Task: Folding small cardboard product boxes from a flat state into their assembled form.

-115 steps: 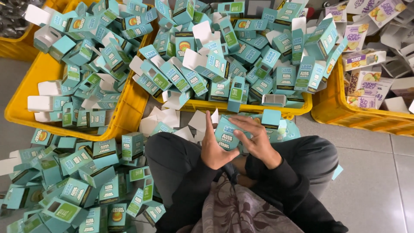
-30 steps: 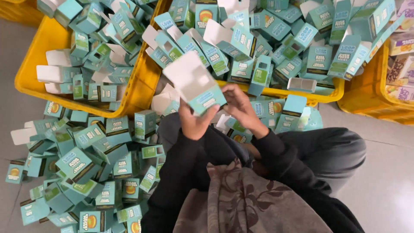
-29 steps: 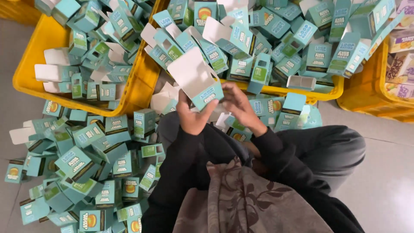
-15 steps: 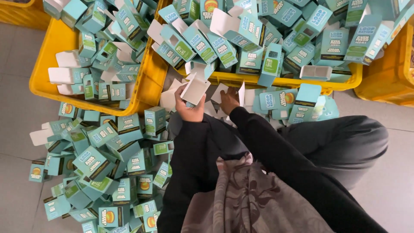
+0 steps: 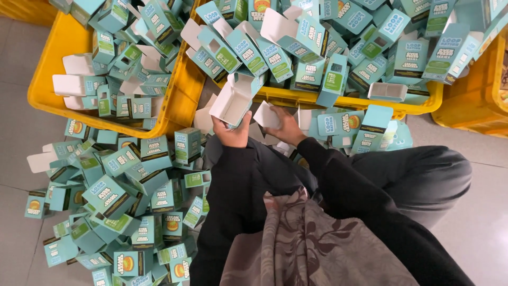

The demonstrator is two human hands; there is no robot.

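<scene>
1. The left hand (image 5: 231, 133) is clenched around an open teal carton (image 5: 235, 98), gripping its lower end; the carton tilts up and away from the body, its white inside and open mouth facing the camera; it sits just in front of the middle yellow crate (image 5: 317, 100), above the person's knees.
2. The right hand (image 5: 286, 127) is closed on a small white flap (image 5: 266, 115), fingers pinching its edge; the flap lies just beside the carton, though whether the two are joined cannot be told.
3. Both dark sleeves reach forward from a patterned garment (image 5: 312, 243).
4. A left yellow crate (image 5: 58, 74) holds more teal cartons, some open and white inside; the middle crate is heaped with them.
5. A spread of folded teal cartons (image 5: 116, 201) covers the floor (image 5: 492, 222) to the left of the legs; a third yellow crate (image 5: 476, 106) stands at the right edge.
</scene>
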